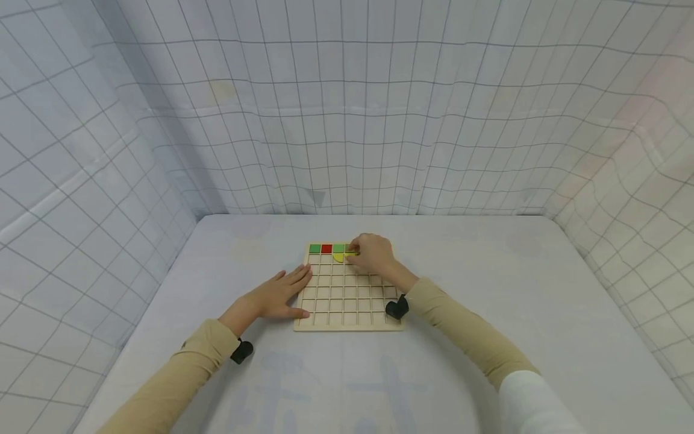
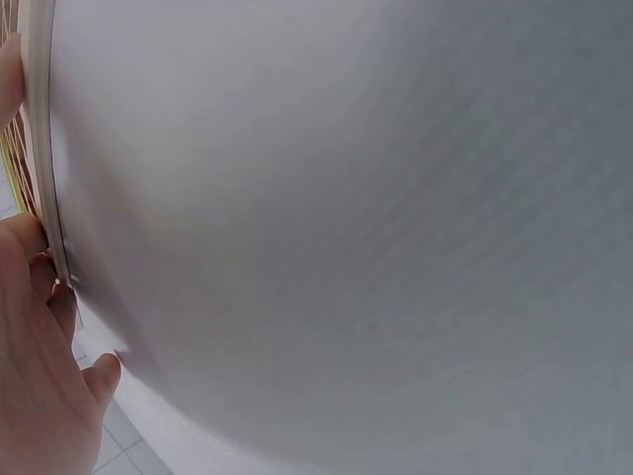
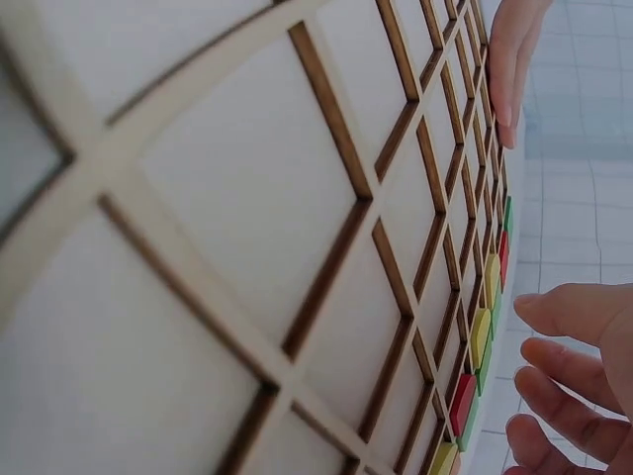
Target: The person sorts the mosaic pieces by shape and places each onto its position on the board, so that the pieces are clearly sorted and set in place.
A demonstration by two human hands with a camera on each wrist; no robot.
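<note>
A pale wooden grid board (image 1: 343, 330) lies on the table, with coloured tiles along its far edge. Green (image 1: 315, 248) and red (image 1: 326, 248) tiles sit at its far left corner. Two yellow pieces (image 1: 338, 258) lie side by side in the second row. My right hand (image 1: 374, 253) hovers over the far rows, thumb and fingertips close above the yellow pieces. In the right wrist view its loosely bent fingers (image 3: 564, 371) show nothing between them. My left hand (image 1: 279, 295) rests at the board's left edge, fingers spread over the rim; the left wrist view catches part of it.
White sheets with a dark grid pattern (image 1: 347, 120) hang behind and at both sides of the white table (image 1: 488, 271). Black wrist cameras sit under both sleeves. More tiles, including a red one (image 3: 462, 404), show in the right wrist view.
</note>
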